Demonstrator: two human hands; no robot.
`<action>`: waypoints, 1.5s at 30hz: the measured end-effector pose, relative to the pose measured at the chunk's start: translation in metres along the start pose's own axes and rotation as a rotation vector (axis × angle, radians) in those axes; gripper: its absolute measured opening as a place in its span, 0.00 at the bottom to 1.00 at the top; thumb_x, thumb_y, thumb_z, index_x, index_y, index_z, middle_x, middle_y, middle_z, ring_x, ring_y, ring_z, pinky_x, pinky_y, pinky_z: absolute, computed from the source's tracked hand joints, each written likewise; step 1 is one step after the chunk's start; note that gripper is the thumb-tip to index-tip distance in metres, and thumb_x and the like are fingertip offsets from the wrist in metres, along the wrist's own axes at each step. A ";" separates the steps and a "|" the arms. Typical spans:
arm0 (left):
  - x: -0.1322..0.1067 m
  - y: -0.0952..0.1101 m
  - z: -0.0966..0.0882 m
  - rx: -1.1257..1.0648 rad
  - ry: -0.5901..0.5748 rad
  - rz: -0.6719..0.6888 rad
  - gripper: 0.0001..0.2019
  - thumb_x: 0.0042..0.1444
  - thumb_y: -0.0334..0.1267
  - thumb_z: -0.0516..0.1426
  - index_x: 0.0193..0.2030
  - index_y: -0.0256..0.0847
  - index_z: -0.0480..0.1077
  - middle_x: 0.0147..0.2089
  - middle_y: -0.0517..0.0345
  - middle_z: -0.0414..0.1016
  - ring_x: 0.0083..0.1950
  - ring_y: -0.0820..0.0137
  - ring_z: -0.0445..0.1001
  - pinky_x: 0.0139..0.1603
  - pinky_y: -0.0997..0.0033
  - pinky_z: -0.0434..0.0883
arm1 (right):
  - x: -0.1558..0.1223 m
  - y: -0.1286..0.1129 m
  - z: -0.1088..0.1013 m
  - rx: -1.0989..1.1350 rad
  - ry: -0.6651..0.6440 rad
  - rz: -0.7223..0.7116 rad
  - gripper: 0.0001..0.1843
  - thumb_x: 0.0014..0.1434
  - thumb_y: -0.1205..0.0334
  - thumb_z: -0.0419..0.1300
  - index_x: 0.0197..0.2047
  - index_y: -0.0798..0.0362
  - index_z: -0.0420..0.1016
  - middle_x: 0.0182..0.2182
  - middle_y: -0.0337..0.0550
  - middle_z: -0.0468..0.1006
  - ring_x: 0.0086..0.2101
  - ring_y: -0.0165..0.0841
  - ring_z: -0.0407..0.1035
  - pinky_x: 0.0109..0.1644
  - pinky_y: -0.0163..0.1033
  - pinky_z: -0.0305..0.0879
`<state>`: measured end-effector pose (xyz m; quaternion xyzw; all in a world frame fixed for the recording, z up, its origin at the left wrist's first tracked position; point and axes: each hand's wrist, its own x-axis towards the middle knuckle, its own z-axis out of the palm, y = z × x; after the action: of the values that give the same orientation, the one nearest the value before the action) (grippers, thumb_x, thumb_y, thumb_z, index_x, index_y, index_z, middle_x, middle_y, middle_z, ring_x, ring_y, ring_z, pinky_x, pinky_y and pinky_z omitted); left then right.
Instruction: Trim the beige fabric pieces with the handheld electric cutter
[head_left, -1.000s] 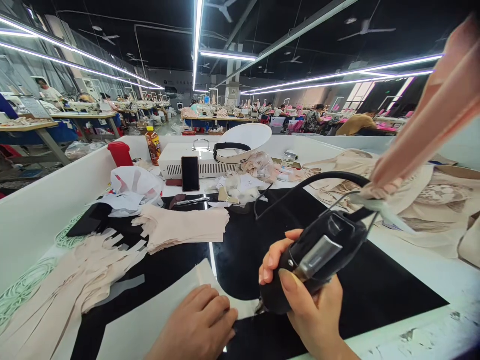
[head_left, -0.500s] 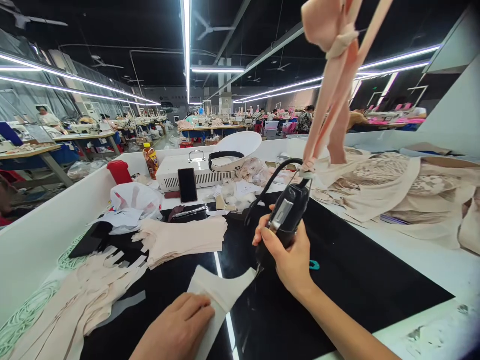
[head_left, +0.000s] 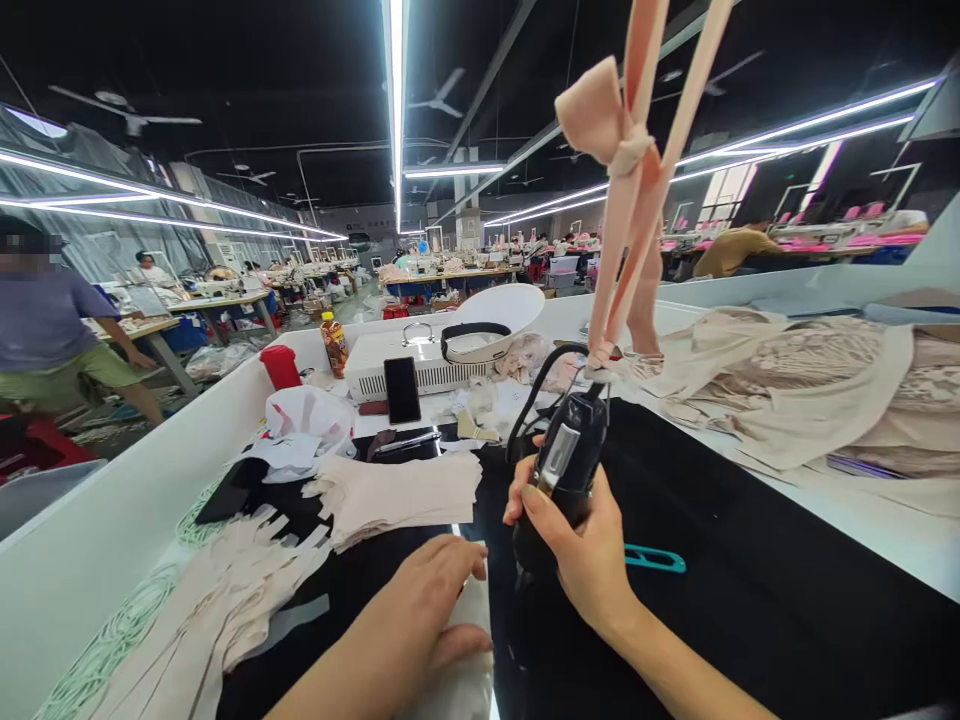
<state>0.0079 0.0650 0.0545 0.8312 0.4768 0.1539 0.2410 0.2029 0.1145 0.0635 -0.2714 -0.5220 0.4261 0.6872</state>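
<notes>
My right hand [head_left: 581, 545] is wrapped round a black hand-held cutting tool [head_left: 562, 470] that stands upright with its tip down on the black work surface [head_left: 750, 600]. The tool hangs from pink fabric strips [head_left: 637, 180] tied overhead, and a black cable loops from its top. My left hand [head_left: 420, 620] lies flat, fingers together, on a pale fabric piece [head_left: 469, 670] just left of the tool's tip. A stack of beige cut pieces [head_left: 397, 490] sits beyond my left hand.
Beige strips [head_left: 217, 610] lie at the left. Small teal snips [head_left: 656, 558] rest right of the tool. A phone [head_left: 402, 390] leans on a white box [head_left: 390, 365]. Lace fabric [head_left: 810, 385] is heaped at the right. A person [head_left: 52, 330] sits beyond the white wall.
My left hand slid forward and right over the pale piece, covering more of it. The view has shifted, and the tool stays upright in my right hand at the piece's edge.
</notes>
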 end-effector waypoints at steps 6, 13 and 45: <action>0.018 -0.017 0.007 -0.029 -0.168 -0.101 0.45 0.50 0.45 0.77 0.72 0.47 0.65 0.70 0.47 0.70 0.81 0.47 0.49 0.81 0.37 0.45 | -0.001 0.004 0.010 0.001 0.001 0.020 0.14 0.60 0.57 0.71 0.44 0.47 0.71 0.32 0.35 0.78 0.25 0.29 0.73 0.31 0.36 0.76; 0.004 -0.023 0.007 0.023 -0.206 -0.137 0.52 0.54 0.53 0.74 0.79 0.50 0.55 0.68 0.50 0.72 0.82 0.46 0.44 0.79 0.32 0.34 | 0.001 0.005 0.025 0.046 0.006 0.032 0.14 0.58 0.59 0.71 0.43 0.48 0.70 0.31 0.34 0.77 0.24 0.28 0.72 0.30 0.34 0.74; 0.001 -0.008 -0.009 0.190 -0.251 -0.144 0.50 0.51 0.38 0.75 0.78 0.51 0.58 0.81 0.46 0.51 0.82 0.44 0.45 0.78 0.26 0.39 | -0.021 0.007 0.062 0.037 -0.114 0.062 0.14 0.56 0.59 0.67 0.42 0.48 0.67 0.31 0.37 0.75 0.26 0.31 0.67 0.31 0.39 0.72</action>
<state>-0.0015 0.0715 0.0574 0.8267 0.5135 -0.0148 0.2293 0.1398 0.0953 0.0664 -0.2498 -0.5439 0.4713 0.6477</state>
